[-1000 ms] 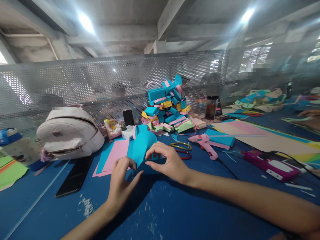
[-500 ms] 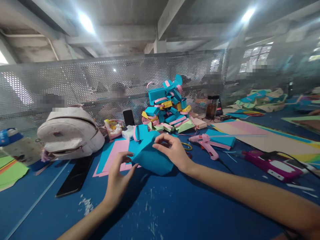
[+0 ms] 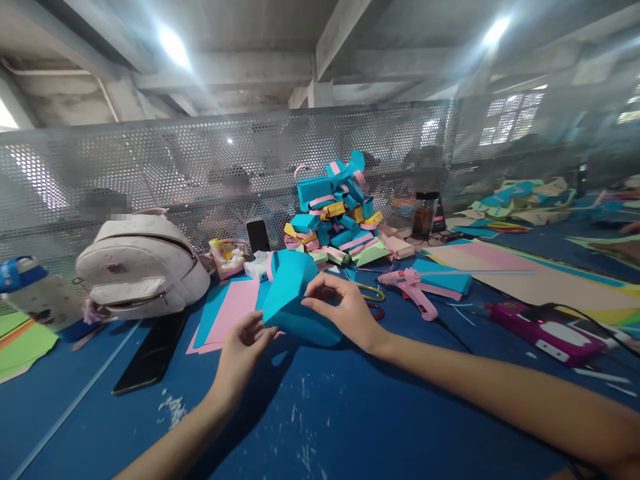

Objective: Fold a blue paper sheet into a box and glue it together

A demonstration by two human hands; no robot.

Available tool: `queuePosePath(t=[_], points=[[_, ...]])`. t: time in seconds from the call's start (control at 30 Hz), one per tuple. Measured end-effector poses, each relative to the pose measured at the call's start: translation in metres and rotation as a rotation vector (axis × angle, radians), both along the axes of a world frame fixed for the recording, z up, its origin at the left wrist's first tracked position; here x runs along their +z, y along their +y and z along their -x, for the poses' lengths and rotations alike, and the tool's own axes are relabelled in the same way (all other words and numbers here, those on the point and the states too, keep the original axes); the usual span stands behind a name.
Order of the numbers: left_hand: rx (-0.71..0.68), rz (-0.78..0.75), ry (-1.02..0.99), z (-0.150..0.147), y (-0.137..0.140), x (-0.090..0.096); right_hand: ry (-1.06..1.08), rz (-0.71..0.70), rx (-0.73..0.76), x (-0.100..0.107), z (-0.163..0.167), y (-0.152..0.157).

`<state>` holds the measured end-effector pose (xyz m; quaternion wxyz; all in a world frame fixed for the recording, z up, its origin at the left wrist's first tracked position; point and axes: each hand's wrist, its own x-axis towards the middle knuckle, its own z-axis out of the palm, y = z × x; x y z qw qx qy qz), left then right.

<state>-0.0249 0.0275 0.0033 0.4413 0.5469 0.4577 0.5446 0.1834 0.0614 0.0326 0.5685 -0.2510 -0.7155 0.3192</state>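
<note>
A folded piece of blue paper (image 3: 295, 307) is held up between my hands, just above the table. My right hand (image 3: 347, 310) pinches its near right side between thumb and fingers. At the lower left corner, my left hand (image 3: 245, 350) has its thumb and fingers drawn together on the edge; some fingertips are hidden behind the paper. Pink and blue sheets (image 3: 233, 310) lie flat behind my left hand. Partly hidden by my right hand are scissors with yellow and red handles (image 3: 373, 293). A pink glue gun (image 3: 415, 290) lies to the right.
A pile of blue, pink and yellow paper pieces (image 3: 340, 220) rises at the back, against a perforated metal screen (image 3: 200, 153). A white backpack (image 3: 145, 267), a bottle (image 3: 45, 300) and a black phone (image 3: 150, 353) are on the left. A magenta device (image 3: 545, 330) and large sheets (image 3: 525, 267) lie right.
My left hand's thumb and fingers have closed in on the paper's left corner. The blue paper has turned and bent into a rounder shape, my right hand still on it.
</note>
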Motion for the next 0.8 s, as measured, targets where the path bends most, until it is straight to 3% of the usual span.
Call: queuePosePath(t=[0.17, 0.43, 0.63, 0.8], points=[[-0.072, 0.038, -0.008, 0.001, 0.000, 0.002, -0.026, -0.039, -0.025, 0.000, -0.001, 0.003], [-0.130, 0.094, -0.272, 0.007, 0.004, 0.004, -0.046, -0.141, -0.019, 0.001, -0.003, 0.003], [-0.105, 0.037, -0.278, 0.012, 0.010, 0.008, -0.120, -0.417, -0.034, 0.003, -0.005, -0.001], [-0.073, 0.022, -0.224, 0.021, 0.017, 0.003, -0.367, -0.779, -0.050, -0.009, -0.006, -0.003]])
